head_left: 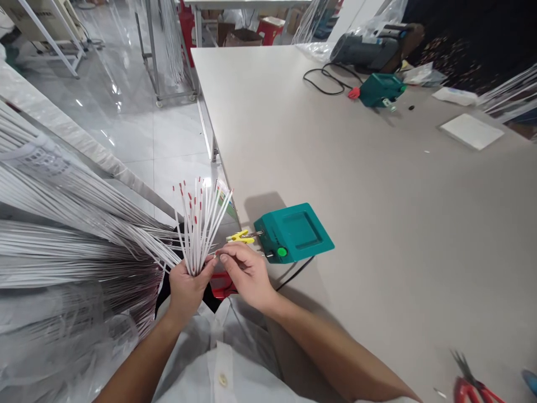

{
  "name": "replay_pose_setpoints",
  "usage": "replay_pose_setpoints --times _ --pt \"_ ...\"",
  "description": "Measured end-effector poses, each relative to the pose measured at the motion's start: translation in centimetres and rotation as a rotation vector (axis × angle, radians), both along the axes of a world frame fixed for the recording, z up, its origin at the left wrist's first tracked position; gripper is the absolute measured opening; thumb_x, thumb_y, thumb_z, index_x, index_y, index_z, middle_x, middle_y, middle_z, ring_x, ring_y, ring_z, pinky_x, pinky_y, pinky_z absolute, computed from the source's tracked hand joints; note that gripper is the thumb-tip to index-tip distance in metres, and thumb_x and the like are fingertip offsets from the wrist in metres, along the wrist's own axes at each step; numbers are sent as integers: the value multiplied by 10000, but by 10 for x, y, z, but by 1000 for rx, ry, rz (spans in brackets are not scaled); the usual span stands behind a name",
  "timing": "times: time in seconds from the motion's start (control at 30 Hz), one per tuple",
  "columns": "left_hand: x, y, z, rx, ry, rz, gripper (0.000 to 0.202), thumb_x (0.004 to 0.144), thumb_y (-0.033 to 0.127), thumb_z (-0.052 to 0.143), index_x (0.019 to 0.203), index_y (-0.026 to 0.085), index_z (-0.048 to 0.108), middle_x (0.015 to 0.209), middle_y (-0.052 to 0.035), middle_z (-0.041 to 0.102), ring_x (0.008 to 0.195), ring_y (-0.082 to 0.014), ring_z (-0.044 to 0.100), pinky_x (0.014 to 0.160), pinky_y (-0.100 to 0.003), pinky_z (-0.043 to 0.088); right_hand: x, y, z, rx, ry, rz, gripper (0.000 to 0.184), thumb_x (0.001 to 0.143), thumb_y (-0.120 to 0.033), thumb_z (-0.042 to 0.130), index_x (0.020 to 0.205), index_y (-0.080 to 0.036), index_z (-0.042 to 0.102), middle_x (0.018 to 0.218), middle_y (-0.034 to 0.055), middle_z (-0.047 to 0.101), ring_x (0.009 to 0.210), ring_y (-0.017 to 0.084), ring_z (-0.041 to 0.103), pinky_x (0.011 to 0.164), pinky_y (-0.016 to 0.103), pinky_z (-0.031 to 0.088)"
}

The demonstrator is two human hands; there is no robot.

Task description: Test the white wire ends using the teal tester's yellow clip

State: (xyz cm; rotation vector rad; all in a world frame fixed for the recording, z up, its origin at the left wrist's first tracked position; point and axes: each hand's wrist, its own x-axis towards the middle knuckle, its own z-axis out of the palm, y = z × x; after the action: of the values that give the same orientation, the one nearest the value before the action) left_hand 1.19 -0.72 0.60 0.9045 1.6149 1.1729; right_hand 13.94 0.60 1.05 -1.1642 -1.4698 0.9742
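My left hand is closed round a fanned bundle of thin white wires with red tips, held upright just off the table's left edge. My right hand pinches at the bundle's base, thumb and forefinger pressed together on one wire. Just beyond my right hand sits a teal box with a green button, on the grey table. A yellow clip juts from the box's left side, close to the wires.
A large mass of white wires hangs on a rack at left. A second teal box with a black cable, a dark machine and a white pad lie far right. Red-handled scissors rest near the bottom right corner.
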Motion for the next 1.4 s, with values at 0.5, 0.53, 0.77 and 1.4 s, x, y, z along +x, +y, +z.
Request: replay_pose_setpoints --times 0.5,0.53,0.77,1.4 --pt "-5 -5 1 -93 -176 -144 223 615 325 719 690 128 647 411 57 502 348 -65 398 348 -192 330 3 4 3 86 -108 61 124 803 -175 497 706 -165 574 694 40 581 676 133 540 639 259 449" --pt "-6 -5 2 -103 -183 -147 233 612 332 720 695 126 649 406 58 496 347 -65 395 346 -193 326 3 4 4 87 -114 68 120 799 -169 499 703 -161 569 691 42 576 669 132 534 632 258 447" --pt "-11 -5 9 -75 -115 -198 171 623 286 711 692 133 679 656 -42 680 640 -176 613 598 -274 488 13 9 9 -1 -110 142 97 776 -215 542 812 -151 605 744 58 619 661 134 550 594 251 449" --pt "-11 -7 2 -56 -574 -140 120 612 203 736 693 147 669 533 18 599 422 -51 465 392 -151 356 -9 1 -2 -501 703 269 108 702 -287 684 715 -181 699 738 -2 580 463 33 493 422 169 397"
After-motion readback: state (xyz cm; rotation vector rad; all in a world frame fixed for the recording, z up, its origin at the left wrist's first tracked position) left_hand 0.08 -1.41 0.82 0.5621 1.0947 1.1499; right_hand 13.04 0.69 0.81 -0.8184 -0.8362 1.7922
